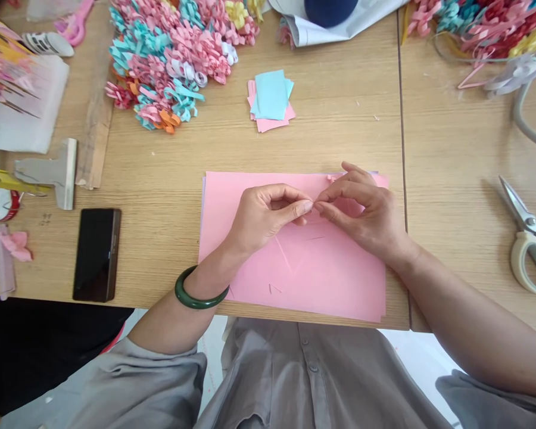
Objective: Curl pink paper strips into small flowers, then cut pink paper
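Observation:
My left hand (272, 215) and my right hand (361, 205) meet fingertip to fingertip above a pink sheet of paper (339, 280). Both pinch with thumb and index finger; whatever lies between the tips is too small to name. A bit of curled pink paper (331, 178) shows beside my right fingers, partly hidden. Thin pink paper strips (283, 255) lie loose on the sheet, below my hands.
Blue and pink paper squares (270, 95) are stacked beyond the sheet. Curled paper pieces (174, 53) pile up at the back. Scissors (531, 232) lie at right. A black phone (96, 255), metal clip (65, 173) and wooden strip (96, 119) lie at left.

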Demonstrator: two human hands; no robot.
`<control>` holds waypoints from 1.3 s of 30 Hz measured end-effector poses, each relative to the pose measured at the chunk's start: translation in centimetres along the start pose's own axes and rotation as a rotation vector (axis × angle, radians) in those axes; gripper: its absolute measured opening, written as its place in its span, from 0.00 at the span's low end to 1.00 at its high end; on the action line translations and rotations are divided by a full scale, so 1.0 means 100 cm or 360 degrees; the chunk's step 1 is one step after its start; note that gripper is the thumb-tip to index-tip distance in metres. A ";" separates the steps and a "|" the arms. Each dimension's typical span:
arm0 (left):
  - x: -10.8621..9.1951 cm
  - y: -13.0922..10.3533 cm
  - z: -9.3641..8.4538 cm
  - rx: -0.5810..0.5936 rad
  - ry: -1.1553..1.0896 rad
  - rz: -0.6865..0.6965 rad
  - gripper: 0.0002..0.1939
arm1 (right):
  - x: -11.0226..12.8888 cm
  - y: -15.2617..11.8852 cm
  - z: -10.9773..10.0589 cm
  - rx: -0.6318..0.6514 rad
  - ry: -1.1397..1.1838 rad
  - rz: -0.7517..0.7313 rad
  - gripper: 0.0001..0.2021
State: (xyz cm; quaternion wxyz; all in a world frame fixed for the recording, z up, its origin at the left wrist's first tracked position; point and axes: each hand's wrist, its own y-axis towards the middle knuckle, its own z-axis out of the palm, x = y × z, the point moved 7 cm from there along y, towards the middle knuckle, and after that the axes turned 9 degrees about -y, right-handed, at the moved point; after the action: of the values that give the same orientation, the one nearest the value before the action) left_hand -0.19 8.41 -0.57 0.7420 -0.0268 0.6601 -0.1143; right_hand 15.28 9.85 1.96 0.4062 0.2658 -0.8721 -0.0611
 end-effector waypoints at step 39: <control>0.004 -0.005 0.006 0.0035 -0.0123 -0.0040 0.12 | 0.002 -0.002 -0.003 -0.0128 -0.0012 0.0004 0.07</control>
State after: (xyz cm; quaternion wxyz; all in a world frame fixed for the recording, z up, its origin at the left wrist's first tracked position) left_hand 0.33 7.75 -0.78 0.7656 -0.0313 0.6293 -0.1297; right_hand 15.49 9.58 2.29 0.4133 0.2480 -0.8709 -0.0965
